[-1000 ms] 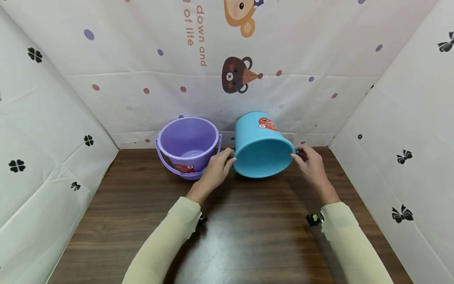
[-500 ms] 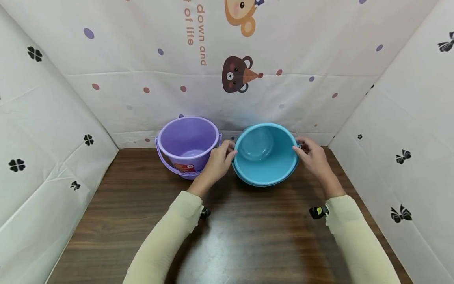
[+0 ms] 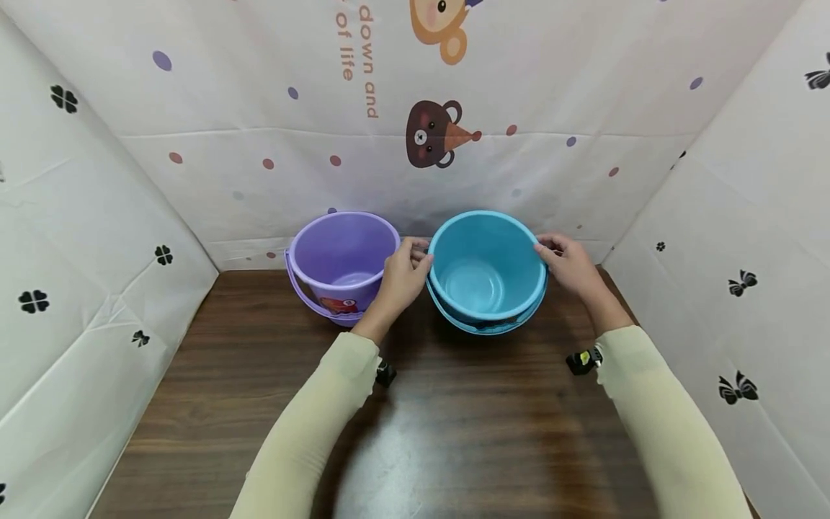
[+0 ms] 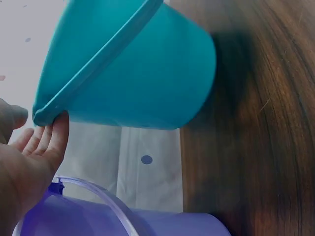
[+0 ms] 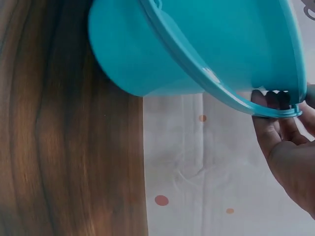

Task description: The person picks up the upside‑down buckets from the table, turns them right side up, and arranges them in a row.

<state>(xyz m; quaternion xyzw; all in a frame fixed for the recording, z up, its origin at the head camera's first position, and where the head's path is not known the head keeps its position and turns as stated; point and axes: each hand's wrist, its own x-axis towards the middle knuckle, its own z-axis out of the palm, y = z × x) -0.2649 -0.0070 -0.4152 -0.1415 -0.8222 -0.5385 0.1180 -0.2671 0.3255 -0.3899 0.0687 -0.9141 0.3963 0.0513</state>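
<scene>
A light blue bucket (image 3: 488, 245) stands with its mouth facing up and its inner floor showing. Its handle hangs down across the front. My left hand (image 3: 405, 272) holds it at the left side of the rim, fingers (image 4: 58, 135) under the handle joint and thumb by the rim's edge. At the opposite side my right hand (image 3: 567, 265) grips the rim, with its fingers (image 5: 268, 130) tucked behind the handle end. To the left stands a purple bucket (image 3: 337, 249), upright, its handle down in front; my left hand overlaps its right edge in the head view.
Both buckets are near the back of a dark wooden table (image 3: 493, 425), against a white printed cloth wall (image 3: 272, 194). More printed cloth (image 3: 84, 288) closes in the left side, and another cloth wall (image 3: 720, 238) rises on the right.
The blue bucket has turned from lying tipped with its mouth toward me to mouth up. Both hands have stayed at its rim and risen slightly. The purple bucket has not moved.
</scene>
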